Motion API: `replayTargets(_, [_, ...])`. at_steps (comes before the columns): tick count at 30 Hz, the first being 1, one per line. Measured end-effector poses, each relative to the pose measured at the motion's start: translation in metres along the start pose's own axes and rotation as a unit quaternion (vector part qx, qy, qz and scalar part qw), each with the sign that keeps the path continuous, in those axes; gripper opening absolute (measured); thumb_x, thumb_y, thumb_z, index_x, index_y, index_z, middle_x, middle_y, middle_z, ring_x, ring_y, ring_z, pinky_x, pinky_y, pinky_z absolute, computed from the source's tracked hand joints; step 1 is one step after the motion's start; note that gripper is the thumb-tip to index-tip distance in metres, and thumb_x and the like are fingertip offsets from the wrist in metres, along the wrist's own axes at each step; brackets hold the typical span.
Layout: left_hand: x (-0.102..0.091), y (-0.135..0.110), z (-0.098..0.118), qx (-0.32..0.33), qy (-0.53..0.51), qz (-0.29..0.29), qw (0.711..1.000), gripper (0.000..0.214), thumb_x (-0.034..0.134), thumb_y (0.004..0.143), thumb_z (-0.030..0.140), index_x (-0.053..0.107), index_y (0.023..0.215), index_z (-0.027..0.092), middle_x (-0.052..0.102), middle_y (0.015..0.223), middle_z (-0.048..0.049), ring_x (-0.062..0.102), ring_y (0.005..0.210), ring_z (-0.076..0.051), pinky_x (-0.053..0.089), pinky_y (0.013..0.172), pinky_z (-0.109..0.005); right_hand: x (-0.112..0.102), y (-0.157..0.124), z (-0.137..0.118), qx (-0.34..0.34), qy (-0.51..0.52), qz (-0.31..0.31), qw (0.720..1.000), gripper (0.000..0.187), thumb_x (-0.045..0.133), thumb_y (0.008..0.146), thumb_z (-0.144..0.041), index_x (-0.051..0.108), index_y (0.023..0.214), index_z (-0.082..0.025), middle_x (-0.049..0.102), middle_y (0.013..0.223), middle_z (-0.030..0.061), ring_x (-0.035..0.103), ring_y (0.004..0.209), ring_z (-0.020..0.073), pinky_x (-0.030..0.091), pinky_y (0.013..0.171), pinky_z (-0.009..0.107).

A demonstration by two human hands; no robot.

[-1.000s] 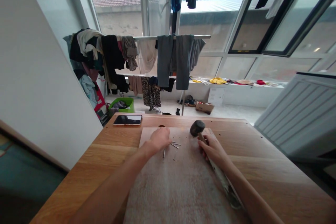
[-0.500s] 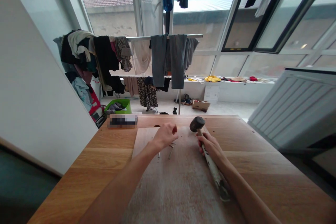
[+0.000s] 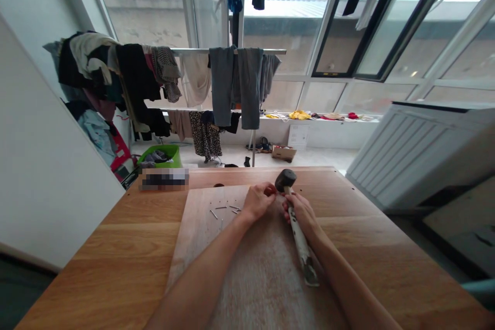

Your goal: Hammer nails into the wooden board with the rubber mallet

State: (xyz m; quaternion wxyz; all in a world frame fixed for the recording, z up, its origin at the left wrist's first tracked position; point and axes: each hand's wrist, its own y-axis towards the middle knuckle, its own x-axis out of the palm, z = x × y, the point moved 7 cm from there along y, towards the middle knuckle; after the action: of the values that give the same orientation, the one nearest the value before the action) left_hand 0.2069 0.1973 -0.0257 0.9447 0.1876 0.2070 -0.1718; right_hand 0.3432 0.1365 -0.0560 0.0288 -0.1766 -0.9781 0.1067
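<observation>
My right hand [image 3: 300, 208] is wrapped round the pale, worn handle of a rubber mallet [image 3: 286, 180], close under its black head. The handle slants back toward me over a wooden board [image 3: 255, 268]. Just left of the mallet head, my left hand [image 3: 261, 200] is closed in a pinch low over the board's far part; whatever its fingertips hold is too small to make out. Several loose nails [image 3: 221, 208] lie on the board to the left of that hand. Small dark dots, too small to identify, show near the board's far edge.
Beneath the board is a wooden table [image 3: 112, 247]. A blurred-out object [image 3: 164, 179] sits at its far left corner, near a dark round hole [image 3: 218, 185]. Past the table stand a laundry rack [image 3: 232, 51], a green basket [image 3: 170, 154] and a white cabinet [image 3: 398, 154].
My left hand has moved right, away from the loose nails and up beside the mallet head. The mallet stays in my right hand. The whole view has shifted, turning somewhat to the right.
</observation>
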Motion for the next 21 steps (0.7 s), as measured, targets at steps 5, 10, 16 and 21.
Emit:
replayTargets(5, [0.002, -0.001, -0.001, 0.002, 0.004, -0.006, 1.0, 0.011, 0.068, 0.084, 0.015, 0.075, 0.092, 0.019, 0.08, 0.089, -0.0035, 0.074, 0.081, -0.016, 0.057, 0.076, -0.023, -0.002, -0.005, -0.007, -0.016, -0.016, 0.0, 1.0, 0.025, 0.061, 0.076, -0.036, 0.058, 0.093, -0.02, 0.055, 0.053, -0.0069, 0.051, 0.036, 0.0119, 0.038, 0.032, 0.022])
replayTargets(10, [0.006, -0.001, -0.001, 0.0, 0.022, -0.017, 1.0, 0.009, 0.069, 0.083, 0.014, 0.074, 0.088, 0.02, 0.08, 0.089, -0.003, 0.074, 0.08, -0.017, 0.058, 0.077, -0.026, -0.006, -0.015, -0.011, -0.039, -0.014, -0.008, 0.999, 0.023, 0.064, 0.075, -0.038, 0.054, 0.087, -0.021, 0.056, 0.056, -0.0066, 0.053, 0.038, 0.0113, 0.038, 0.033, 0.021])
replayTargets(16, [0.006, -0.001, -0.002, -0.008, 0.021, -0.012, 1.0, 0.015, 0.072, 0.082, 0.012, 0.072, 0.095, 0.019, 0.079, 0.088, -0.0026, 0.073, 0.076, -0.015, 0.057, 0.075, -0.025, -0.008, -0.028, -0.01, -0.029, -0.02, -0.02, 0.999, 0.026, 0.062, 0.078, -0.04, 0.055, 0.094, -0.02, 0.056, 0.057, -0.0069, 0.05, 0.036, 0.0099, 0.038, 0.032, 0.021])
replayTargets(21, [0.008, 0.0, -0.002, -0.011, 0.006, -0.012, 1.0, 0.017, 0.072, 0.083, 0.011, 0.07, 0.099, 0.018, 0.08, 0.089, -0.0039, 0.074, 0.076, -0.014, 0.057, 0.073, -0.024, -0.006, -0.039, -0.019, -0.025, -0.006, -0.026, 0.999, 0.036, 0.062, 0.078, -0.044, 0.056, 0.104, -0.021, 0.054, 0.053, -0.0088, 0.047, 0.035, 0.0099, 0.036, 0.031, 0.02])
